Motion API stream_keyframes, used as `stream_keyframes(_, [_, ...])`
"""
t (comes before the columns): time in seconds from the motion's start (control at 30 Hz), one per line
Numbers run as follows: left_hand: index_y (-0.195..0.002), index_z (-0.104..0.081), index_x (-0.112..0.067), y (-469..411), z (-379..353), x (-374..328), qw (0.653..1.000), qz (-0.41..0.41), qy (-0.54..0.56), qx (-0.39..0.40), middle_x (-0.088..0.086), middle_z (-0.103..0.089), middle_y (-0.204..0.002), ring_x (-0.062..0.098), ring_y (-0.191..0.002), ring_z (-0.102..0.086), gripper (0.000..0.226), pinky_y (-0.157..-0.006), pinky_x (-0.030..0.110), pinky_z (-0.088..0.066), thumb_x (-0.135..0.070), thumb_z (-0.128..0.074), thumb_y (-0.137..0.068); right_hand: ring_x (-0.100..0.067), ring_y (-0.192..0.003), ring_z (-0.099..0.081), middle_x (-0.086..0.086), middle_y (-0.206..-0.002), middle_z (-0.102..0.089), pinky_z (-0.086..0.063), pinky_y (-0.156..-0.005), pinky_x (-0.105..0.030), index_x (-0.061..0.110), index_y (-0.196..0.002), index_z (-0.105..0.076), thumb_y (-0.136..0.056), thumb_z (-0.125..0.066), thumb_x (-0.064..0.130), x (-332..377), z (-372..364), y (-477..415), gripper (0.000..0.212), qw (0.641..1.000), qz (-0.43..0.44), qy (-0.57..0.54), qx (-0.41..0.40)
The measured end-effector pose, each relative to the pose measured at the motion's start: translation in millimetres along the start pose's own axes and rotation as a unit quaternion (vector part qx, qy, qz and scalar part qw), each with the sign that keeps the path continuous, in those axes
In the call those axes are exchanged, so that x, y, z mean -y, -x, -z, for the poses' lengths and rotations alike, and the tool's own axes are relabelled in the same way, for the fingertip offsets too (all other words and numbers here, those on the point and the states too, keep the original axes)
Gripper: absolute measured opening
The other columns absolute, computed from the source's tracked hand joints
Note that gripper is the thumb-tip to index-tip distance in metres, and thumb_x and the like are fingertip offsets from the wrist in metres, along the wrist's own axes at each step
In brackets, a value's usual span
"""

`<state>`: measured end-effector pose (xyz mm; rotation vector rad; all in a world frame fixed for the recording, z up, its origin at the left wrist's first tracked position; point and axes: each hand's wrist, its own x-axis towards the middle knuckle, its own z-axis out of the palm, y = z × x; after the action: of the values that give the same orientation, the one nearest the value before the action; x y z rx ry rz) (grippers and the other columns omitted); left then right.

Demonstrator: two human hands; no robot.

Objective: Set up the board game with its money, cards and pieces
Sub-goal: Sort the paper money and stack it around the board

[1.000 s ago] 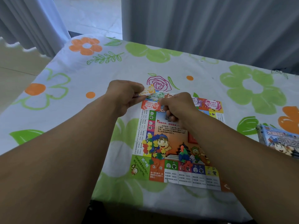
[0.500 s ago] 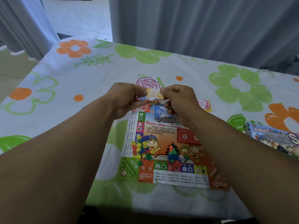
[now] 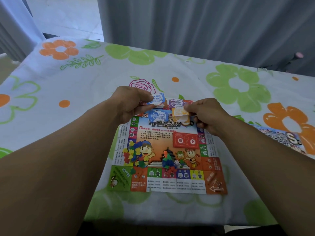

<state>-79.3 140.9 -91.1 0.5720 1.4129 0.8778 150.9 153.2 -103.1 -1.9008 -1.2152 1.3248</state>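
Flowered cloth (image 3: 85,92) — left hand (image 3: 129,104) grips banknotes (image 3: 157,99) (blue); right hand (image 3: 206,114) probably orange note (image 3: 178,112).

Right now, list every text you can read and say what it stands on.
"MONEY": blue note in the left hand.
"机 ? 会": red cards on the board.
"机会": orange square of the board.
"地产税": green corner of the board.
"S": box.
Orange note in the right hand, and the board's small print: too blurred.
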Motion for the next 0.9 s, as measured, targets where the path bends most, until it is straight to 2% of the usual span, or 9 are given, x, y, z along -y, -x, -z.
stream_keyframes(0.13, [-0.1, -0.069, 0.001, 2, -6, 0, 1.0, -0.001, -0.009, 0.005, 0.02, -0.074, -0.103, 0.032, -0.087, -0.075, 0.012, -0.061, 0.025, -0.061, -0.003, -0.071, -0.089, -0.018, -0.048, -0.037, -0.016, -0.072, -0.058, -0.027, -0.039, -0.021, -0.002, -0.096, -0.066, -0.087, -0.078, 0.019, -2, 1, 1, 0.026, 1.0, -0.012, 0.006, -0.003])
stream_keyframes(0.27, [-0.097, -0.069, 0.0, 3, -9, 1, 1.0, 0.0, -0.021, 0.008, 0.02, -0.073, -0.102, 0.032, -0.087, -0.075, 0.01, -0.059, 0.025, -0.061, -0.004, -0.072, -0.089, -0.014, -0.033, -0.043, -0.01, -0.063, -0.058, -0.03, -0.034, -0.018, 0.005, -0.075, -0.057, -0.082, -0.083, 0.023, -1, 7, 4, 0.033, 0.998, -0.033, 0.045, -0.03])
stream_keyframes(0.33, [-0.093, -0.07, 0.0, 4, -10, 1, 1.0, -0.009, -0.028, 0.006, 0.019, -0.072, -0.105, 0.031, -0.088, -0.075, 0.008, -0.061, 0.026, -0.061, -0.003, -0.073, -0.087, -0.008, -0.025, -0.045, -0.008, -0.063, -0.058, -0.03, -0.031, -0.015, 0.007, -0.072, -0.053, -0.081, -0.084, 0.022, 2, 9, 7, 0.035, 0.998, -0.034, 0.043, -0.043])
stream_keyframes(0.5, [-0.092, -0.07, 0.001, 5, -12, 1, 0.999, -0.007, -0.044, 0.016, 0.02, -0.072, -0.105, 0.03, -0.085, -0.076, 0.01, -0.057, 0.024, -0.061, -0.002, -0.076, -0.084, -0.013, -0.042, -0.044, -0.01, -0.073, -0.062, -0.033, -0.039, -0.023, 0.005, -0.084, -0.061, -0.089, -0.075, 0.028, 8, -4, 7, 0.027, 0.999, 0.031, 0.014, -0.003])
stream_keyframes(0.6, [-0.092, -0.068, 0.001, 9, -14, 0, 0.998, 0.006, -0.051, 0.039, 0.022, -0.074, -0.099, 0.032, -0.083, -0.076, 0.012, -0.053, 0.023, -0.059, -0.006, -0.076, -0.085, -0.013, -0.046, -0.049, -0.009, -0.079, -0.065, -0.033, -0.04, -0.022, -0.001, -0.094, -0.065, -0.092, -0.071, 0.034, 13, -18, 11, 0.035, 0.996, 0.068, -0.036, 0.047])
stream_keyframes(0.67, [-0.091, -0.069, 0.0, 11, -14, 0, 0.998, 0.01, -0.053, 0.044, 0.021, -0.073, -0.099, 0.031, -0.082, -0.076, 0.011, -0.053, 0.023, -0.059, -0.006, -0.076, -0.085, -0.015, -0.049, -0.05, -0.008, -0.078, -0.067, -0.033, -0.041, -0.023, -0.001, -0.095, -0.065, -0.092, -0.072, 0.031, 16, -25, 14, 0.033, 0.994, 0.079, -0.043, 0.065])
stream_keyframes(0.77, [-0.096, -0.07, 0.001, 11, -11, 0, 0.998, 0.012, -0.049, 0.048, 0.022, -0.071, -0.105, 0.032, -0.088, -0.075, 0.011, -0.055, 0.024, -0.06, -0.005, -0.073, -0.087, -0.016, -0.048, -0.049, -0.009, -0.073, -0.066, -0.033, -0.042, -0.022, 0.002, -0.089, -0.066, -0.09, -0.073, 0.018, 17, -31, 16, 0.019, 0.995, 0.086, -0.025, 0.053])
stream_keyframes(0.9, [-0.101, -0.068, 0.002, 7, -3, 1, 0.999, 0.022, -0.025, 0.02, 0.022, -0.071, -0.103, 0.033, -0.081, -0.076, 0.01, -0.061, 0.028, -0.062, -0.003, -0.067, -0.092, -0.013, -0.042, -0.046, -0.01, -0.067, -0.06, -0.032, -0.041, -0.022, 0.005, -0.084, -0.062, -0.09, -0.074, 0.016, 15, -31, 10, 0.017, 0.996, 0.059, -0.056, 0.022])
